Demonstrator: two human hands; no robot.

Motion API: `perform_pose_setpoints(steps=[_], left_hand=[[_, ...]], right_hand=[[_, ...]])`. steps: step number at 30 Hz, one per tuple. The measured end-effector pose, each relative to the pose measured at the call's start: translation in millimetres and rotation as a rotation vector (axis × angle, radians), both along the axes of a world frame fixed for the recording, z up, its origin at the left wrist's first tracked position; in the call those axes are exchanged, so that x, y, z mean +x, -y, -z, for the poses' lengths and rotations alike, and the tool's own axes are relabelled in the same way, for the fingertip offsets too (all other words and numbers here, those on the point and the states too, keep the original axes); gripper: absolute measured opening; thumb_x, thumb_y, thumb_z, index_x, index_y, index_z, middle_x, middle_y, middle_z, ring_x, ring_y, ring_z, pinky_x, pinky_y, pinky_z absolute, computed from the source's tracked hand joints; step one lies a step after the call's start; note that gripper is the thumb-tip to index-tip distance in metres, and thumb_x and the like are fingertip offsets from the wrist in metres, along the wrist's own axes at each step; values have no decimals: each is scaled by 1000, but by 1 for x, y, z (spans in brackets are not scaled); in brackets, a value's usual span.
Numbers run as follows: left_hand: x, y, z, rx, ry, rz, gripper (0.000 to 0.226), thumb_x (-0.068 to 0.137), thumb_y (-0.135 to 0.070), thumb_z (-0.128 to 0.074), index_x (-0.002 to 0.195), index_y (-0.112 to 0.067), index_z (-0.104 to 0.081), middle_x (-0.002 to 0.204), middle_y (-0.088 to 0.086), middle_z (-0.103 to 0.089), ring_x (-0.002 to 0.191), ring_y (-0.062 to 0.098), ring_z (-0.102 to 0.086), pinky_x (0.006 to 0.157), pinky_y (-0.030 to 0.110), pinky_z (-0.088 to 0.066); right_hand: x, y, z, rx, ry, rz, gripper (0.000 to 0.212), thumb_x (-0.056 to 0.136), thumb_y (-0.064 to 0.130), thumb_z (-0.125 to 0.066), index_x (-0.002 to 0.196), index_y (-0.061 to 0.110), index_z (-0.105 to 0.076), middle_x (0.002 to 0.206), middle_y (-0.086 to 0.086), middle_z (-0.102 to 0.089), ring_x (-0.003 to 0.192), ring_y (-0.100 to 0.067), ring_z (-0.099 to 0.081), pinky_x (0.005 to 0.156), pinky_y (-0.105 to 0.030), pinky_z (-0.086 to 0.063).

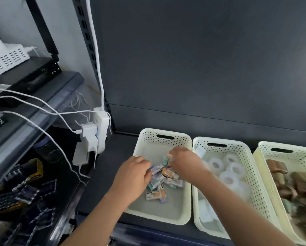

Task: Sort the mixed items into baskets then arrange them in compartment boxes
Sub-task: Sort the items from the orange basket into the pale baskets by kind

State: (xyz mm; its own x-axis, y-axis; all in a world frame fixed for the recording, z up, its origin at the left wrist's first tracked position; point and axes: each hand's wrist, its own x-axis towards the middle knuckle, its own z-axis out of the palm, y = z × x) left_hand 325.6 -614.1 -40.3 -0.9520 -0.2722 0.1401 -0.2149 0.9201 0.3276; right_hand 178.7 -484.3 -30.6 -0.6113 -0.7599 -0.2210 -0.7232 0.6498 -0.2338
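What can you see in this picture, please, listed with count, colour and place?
left basket: one, cream, on the shelf
middle basket: one, cream, beside it
right basket: one, cream, at the frame edge
packets: a heap, purple, orange and teal, in the left basket
tape rolls: several, white, in the middle basket
brown items: a blurred pile, in the right basket
shelf: one, dark
power strip: one, white, left of the baskets
cable: one thick, white, above the strip
left hand: grips packets
right hand: pinches packets
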Motion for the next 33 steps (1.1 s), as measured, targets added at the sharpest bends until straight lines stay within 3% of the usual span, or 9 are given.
perform_pose_setpoints(steps=[6,11,19,25,33], left_hand=[[-21,-35,-18,59,-47,130,26,93,-33,-54,113,-22,-65,108,-8,-62,101,15,-55,86,32,-48],[-52,-98,-39,76,-80,321,29,92,-33,-58,118,-24,-65,115,-10,-62,107,14,-55,91,29,-44],[-106,-256,-55,120,-86,586,35,94,-39,-52,126,-26,-60,124,-12,-58,116,7,-50,97,23,-39],[-142,-398,-61,172,-78,655,37,94,-39,-52,129,-26,-57,125,-13,-58,116,6,-50,98,21,-37],[-207,-522,-64,261,-18,652,31,90,-34,-61,119,-22,-64,107,-10,-64,98,8,-59,85,27,-49]], right_hand=[[30,-74,-34,-203,-7,186,46,97,34,-47,141,23,-41,151,10,-35,130,-15,-43,98,-31,-44],[39,-166,-45,-301,-71,363,44,96,32,-50,139,23,-47,145,11,-44,126,-12,-49,99,-26,-43],[40,-348,-54,-263,-144,645,41,96,32,-50,137,26,-50,142,13,-46,125,-10,-48,101,-25,-39],[24,-497,-67,-242,-175,789,42,95,30,-54,136,24,-50,141,10,-48,128,-11,-46,103,-26,-38],[-24,-635,-62,-289,-163,885,38,92,27,-58,130,22,-57,130,4,-59,117,-16,-56,99,-32,-45]])
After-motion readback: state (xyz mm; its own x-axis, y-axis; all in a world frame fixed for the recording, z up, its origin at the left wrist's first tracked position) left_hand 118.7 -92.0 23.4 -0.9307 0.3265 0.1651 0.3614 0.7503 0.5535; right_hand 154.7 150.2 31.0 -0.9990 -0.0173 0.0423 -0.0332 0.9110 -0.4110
